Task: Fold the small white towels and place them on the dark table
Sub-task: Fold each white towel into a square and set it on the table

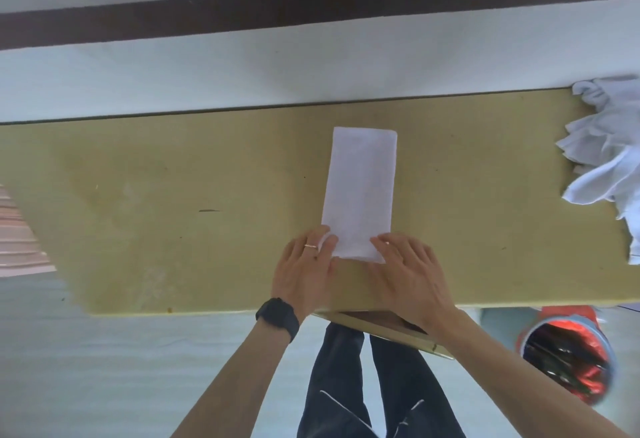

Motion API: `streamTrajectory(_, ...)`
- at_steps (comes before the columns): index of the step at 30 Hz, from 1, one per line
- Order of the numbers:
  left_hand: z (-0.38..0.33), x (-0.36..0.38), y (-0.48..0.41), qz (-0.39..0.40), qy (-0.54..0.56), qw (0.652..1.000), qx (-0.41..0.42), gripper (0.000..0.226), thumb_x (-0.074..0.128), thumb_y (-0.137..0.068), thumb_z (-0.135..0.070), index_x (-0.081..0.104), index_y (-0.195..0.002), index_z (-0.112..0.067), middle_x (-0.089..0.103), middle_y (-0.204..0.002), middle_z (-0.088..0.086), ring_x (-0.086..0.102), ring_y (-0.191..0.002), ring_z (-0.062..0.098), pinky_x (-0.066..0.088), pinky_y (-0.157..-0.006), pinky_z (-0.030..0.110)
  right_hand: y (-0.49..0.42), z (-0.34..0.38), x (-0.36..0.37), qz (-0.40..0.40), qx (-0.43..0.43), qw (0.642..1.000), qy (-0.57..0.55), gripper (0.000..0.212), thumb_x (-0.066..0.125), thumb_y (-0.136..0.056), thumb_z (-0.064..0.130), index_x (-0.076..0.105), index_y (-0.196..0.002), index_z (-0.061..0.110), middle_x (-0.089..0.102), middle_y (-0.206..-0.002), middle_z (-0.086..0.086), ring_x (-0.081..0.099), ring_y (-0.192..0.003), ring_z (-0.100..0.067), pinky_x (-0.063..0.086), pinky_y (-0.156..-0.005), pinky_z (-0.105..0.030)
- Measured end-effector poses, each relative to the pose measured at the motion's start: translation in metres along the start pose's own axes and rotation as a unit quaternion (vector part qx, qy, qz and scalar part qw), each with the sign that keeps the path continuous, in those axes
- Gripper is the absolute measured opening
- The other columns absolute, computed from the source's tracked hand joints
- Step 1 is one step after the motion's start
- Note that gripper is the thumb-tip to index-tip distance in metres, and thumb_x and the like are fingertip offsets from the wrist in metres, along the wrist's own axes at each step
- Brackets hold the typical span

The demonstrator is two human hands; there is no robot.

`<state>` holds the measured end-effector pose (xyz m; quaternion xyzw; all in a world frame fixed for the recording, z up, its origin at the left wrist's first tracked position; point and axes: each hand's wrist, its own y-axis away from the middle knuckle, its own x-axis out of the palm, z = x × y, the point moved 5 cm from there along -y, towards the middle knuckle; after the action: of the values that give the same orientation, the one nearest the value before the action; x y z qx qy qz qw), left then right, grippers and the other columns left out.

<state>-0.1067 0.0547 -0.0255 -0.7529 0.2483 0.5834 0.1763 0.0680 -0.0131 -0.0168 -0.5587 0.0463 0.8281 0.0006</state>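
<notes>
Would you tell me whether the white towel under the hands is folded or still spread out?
Folded: the towel lies as a narrow, neat rectangle on the tan board, not crumpled like the pile at right.

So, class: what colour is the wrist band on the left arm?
Black wrist band, clearest in the head view.

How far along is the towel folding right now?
Done: nothing finished that I can see; no folded stack or dark table is in view. In hand: one white towel, already folded into a narrow strip, lies flat on the tan board, with the left hand and right hand on its near corners. Left: finishing this one, then the unfolded towel pile at the right edge.
</notes>
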Motion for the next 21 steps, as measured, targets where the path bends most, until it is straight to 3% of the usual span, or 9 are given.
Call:
streamTrajectory(4, 0.005, 0.011, 0.025, 0.045, -0.012, 0.992, 0.113, 0.045, 0.059, -0.091, -0.039, 0.063, -0.126, -0.012, 0.056, -0.138, 0.005, 0.055, -0.122, 0.026, 0.039, -0.106, 0.039, 0.046, -0.002, 0.021, 0.037, -0.026, 0.998, 0.031, 0.059, 0.055, -0.092, 0.044, 0.051, -0.142, 0.013, 0.043, -0.153, 0.001, 0.043, -0.139, -0.020, 0.036, -0.110, -0.044)
streamTrajectory(6, 0.001, 0.015, 0.043, 0.071, -0.032, 0.988, 0.130, 0.053, 0.062, -0.089, -0.048, 0.063, -0.128, -0.012, 0.057, -0.137, 0.006, 0.053, -0.122, 0.027, 0.040, -0.107, 0.043, 0.062, -0.001, 0.026, 0.031, -0.042, 0.998, 0.036, 0.065, 0.061, -0.090, 0.050, 0.053, -0.140, 0.010, 0.044, -0.152, -0.002, 0.044, -0.138, -0.023, 0.038, -0.109, -0.046)
streamTrajectory(8, -0.010, 0.020, 0.060, 0.078, -0.045, 0.985, 0.145, 0.053, 0.065, -0.084, -0.051, 0.065, -0.122, -0.014, 0.060, -0.130, 0.007, 0.054, -0.118, 0.027, 0.043, -0.104, 0.044, 0.076, 0.001, 0.029, 0.004, -0.057, 0.998, 0.039, 0.056, 0.067, -0.089, 0.047, 0.062, -0.129, 0.008, 0.055, -0.141, -0.006, 0.052, -0.131, -0.026, 0.041, -0.106, -0.045)
streamTrajectory(11, -0.026, 0.020, 0.075, 0.058, -0.031, 0.987, 0.149, 0.031, 0.072, -0.080, -0.024, 0.065, -0.110, -0.017, 0.062, -0.117, 0.004, 0.057, -0.107, 0.027, 0.046, -0.097, 0.040, 0.089, -0.002, 0.030, -0.069, -0.055, 0.995, 0.051, 0.021, 0.073, -0.085, 0.014, 0.070, -0.105, 0.014, 0.066, -0.120, -0.001, 0.058, -0.118, -0.023, 0.041, -0.100, -0.038)
streamTrajectory(13, -0.030, 0.018, 0.077, 0.054, -0.007, 0.990, 0.132, 0.037, 0.071, -0.071, -0.001, 0.066, -0.104, -0.018, 0.063, -0.111, 0.002, 0.057, -0.101, 0.026, 0.045, -0.093, 0.037, 0.091, -0.007, 0.030, -0.079, -0.039, 0.995, 0.042, 0.021, 0.073, -0.079, 0.003, 0.070, -0.094, 0.016, 0.067, -0.112, 0.004, 0.060, -0.113, -0.021, 0.041, -0.095, -0.035)
streamTrajectory(17, -0.026, 0.014, 0.076, 0.064, 0.026, 0.988, 0.139, 0.036, 0.077, -0.070, 0.001, 0.070, -0.099, -0.018, 0.068, -0.106, -0.003, 0.060, -0.098, 0.023, 0.039, -0.095, 0.032, 0.088, -0.012, 0.024, -0.068, -0.057, 0.996, -0.001, 0.017, 0.072, -0.081, 0.005, 0.068, -0.093, 0.016, 0.068, -0.111, 0.006, 0.061, -0.113, -0.022, 0.043, -0.090, -0.034)
streamTrajectory(19, -0.021, 0.008, 0.074, 0.067, 0.039, 0.986, 0.149, 0.033, 0.080, -0.074, -0.002, 0.070, -0.101, -0.019, 0.069, -0.104, -0.005, 0.062, -0.097, 0.021, 0.040, -0.095, 0.030, 0.089, -0.014, 0.016, -0.061, -0.064, 0.995, -0.038, 0.007, 0.069, -0.089, 0.013, 0.069, -0.095, 0.016, 0.069, -0.110, 0.007, 0.061, -0.113, -0.020, 0.041, -0.090, -0.031)
streamTrajectory(21, -0.016, 0.002, 0.069, 0.069, 0.049, 0.985, 0.149, 0.032, 0.080, -0.077, -0.004, 0.071, -0.103, -0.020, 0.071, -0.101, -0.007, 0.064, -0.096, 0.020, 0.043, -0.092, 0.029, 0.085, -0.015, 0.008, -0.043, -0.046, 0.995, -0.075, 0.013, 0.062, -0.096, 0.025, 0.071, -0.099, 0.016, 0.070, -0.108, 0.007, 0.060, -0.109, -0.017, 0.040, -0.089, -0.028)
